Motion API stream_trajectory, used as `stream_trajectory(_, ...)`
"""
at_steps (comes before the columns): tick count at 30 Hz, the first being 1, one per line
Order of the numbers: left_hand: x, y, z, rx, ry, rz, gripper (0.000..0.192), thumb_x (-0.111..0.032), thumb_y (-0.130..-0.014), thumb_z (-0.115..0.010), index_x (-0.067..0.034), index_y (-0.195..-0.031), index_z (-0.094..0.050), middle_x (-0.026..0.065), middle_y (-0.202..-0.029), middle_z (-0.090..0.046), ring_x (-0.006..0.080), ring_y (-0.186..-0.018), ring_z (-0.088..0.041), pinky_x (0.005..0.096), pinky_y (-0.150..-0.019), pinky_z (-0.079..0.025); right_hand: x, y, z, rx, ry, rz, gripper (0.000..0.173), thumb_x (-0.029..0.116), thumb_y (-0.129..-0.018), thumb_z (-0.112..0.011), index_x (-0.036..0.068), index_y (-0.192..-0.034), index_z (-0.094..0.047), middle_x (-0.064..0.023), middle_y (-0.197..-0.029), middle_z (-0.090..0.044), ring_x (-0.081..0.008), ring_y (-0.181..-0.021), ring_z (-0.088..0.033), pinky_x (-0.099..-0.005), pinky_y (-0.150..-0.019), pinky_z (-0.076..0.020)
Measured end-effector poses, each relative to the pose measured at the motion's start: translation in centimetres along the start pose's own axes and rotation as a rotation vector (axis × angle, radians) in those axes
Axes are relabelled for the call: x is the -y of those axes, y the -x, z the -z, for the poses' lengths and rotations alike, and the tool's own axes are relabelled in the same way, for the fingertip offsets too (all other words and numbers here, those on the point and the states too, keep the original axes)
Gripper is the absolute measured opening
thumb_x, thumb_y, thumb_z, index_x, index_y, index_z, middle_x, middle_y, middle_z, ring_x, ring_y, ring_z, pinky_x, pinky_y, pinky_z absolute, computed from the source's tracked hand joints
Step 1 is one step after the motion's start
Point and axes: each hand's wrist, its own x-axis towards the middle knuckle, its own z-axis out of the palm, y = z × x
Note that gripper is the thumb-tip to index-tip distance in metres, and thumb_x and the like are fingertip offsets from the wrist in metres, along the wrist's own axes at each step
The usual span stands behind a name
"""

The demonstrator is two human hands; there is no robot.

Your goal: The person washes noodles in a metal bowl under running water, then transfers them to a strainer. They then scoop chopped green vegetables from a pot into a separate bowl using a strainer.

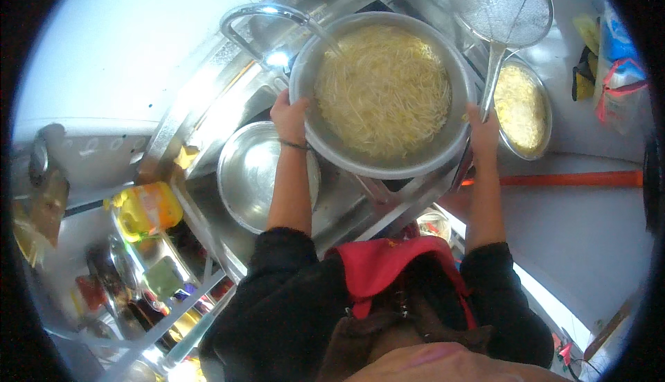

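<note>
Before me a large metal basin (340, 165) holds bean sprouts (384, 91) in water. My left hand (292, 114) grips its left rim, thumb over the edge. My right hand (481, 127) is at the right rim, and the handle of a wire mesh skimmer (500, 5) runs down to it; whether the fingers hold the handle, the rim or both is not clear. A curved chrome faucet (270, 10) reaches over the basin's upper left edge. Beneath my left forearm is a metal bowl (247, 179) in the sink, its right part partly hidden.
At the right stands an oval-looking metal bowl (545, 117) with pale yellowish food. The steel sink's edge (192, 216) runs around the lower left. A yellow plastic jug (148, 210) and cluttered shelves lie beyond it. Plastic bags (621, 86) hang at the far right, above an orange bar (571, 178).
</note>
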Motion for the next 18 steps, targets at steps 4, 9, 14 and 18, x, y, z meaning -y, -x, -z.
stream_trajectory(4,-2.2,3.7,2.8,-0.051,0.046,0.017,0.035,-0.004,-0.064,-0.057,0.004,-0.097,-0.06,0.0082,-0.081,-0.062,0.0156,-0.071,-0.057,0.0268,-0.067,-0.045,1.5,2.4,0.9,0.122,0.012,0.01,0.04,0.033,-0.079,-0.063,-0.002,-0.097,-0.056,-0.0063,-0.081,-0.059,-0.0139,-0.072,-0.053,-0.028,-0.068,-0.0422)
stream_trajectory(9,-2.9,7.5,5.5,-0.087,0.161,0.011,0.031,0.003,-0.064,-0.055,0.003,-0.095,-0.06,0.0065,-0.081,-0.062,0.0137,-0.071,-0.057,0.0251,-0.066,-0.044,0.9,5.5,1.0,0.162,-0.027,-0.007,0.04,0.033,-0.079,-0.063,-0.002,-0.097,-0.056,-0.0056,-0.08,-0.059,-0.0128,-0.071,-0.052,-0.0273,-0.067,-0.0422)
stream_trajectory(14,-3.3,10.4,9.3,-0.13,0.309,0.052,0.032,0.008,-0.063,-0.051,0.001,-0.093,-0.06,0.0045,-0.081,-0.061,0.0126,-0.07,-0.056,0.0234,-0.063,-0.045,-0.8,8.1,0.5,0.281,0.012,-0.048,0.04,0.034,-0.079,-0.063,-0.001,-0.098,-0.055,-0.004,-0.076,-0.057,-0.0128,-0.07,-0.052,-0.0272,-0.065,-0.0426)
stream_trajectory(18,-3.7,12.5,12.4,-0.181,0.275,0.019,0.036,0.008,-0.06,-0.051,0.0,-0.094,-0.059,0.0033,-0.076,-0.06,0.012,-0.062,-0.053,0.0217,-0.059,-0.042,-1.3,10.0,0.3,0.485,-0.177,-0.088,0.038,0.034,-0.08,-0.062,0.001,-0.098,-0.054,-0.0041,-0.076,-0.057,-0.0109,-0.061,-0.052,-0.0254,-0.056,-0.0436)
